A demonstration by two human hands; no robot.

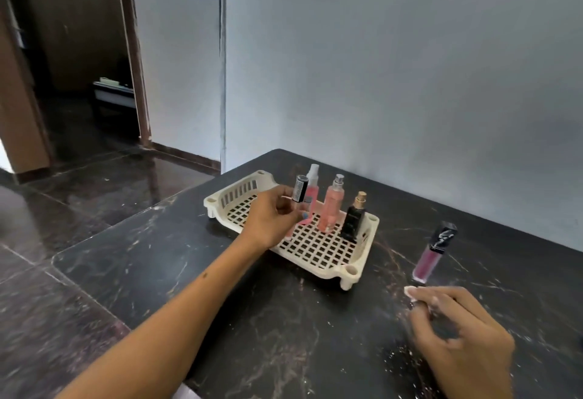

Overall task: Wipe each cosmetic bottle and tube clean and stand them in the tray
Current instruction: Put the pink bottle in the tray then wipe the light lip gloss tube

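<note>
From the head view, my left hand (271,218) pinches a small, light, stiff, probably slick tube (300,189) low, over the tray (353,267); my right hand (457,332) curls round a wipe (410,290) near the upright gloss (433,253).

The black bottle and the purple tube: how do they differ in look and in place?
The black bottle stands inside the tray; the purple tube stands outside it on the table. The bottle has a gold top, the tube a black cap. The bottle is opaque and dark; the tube shows purple colour through its body. Both are upright, and neither hand touches them.
</note>
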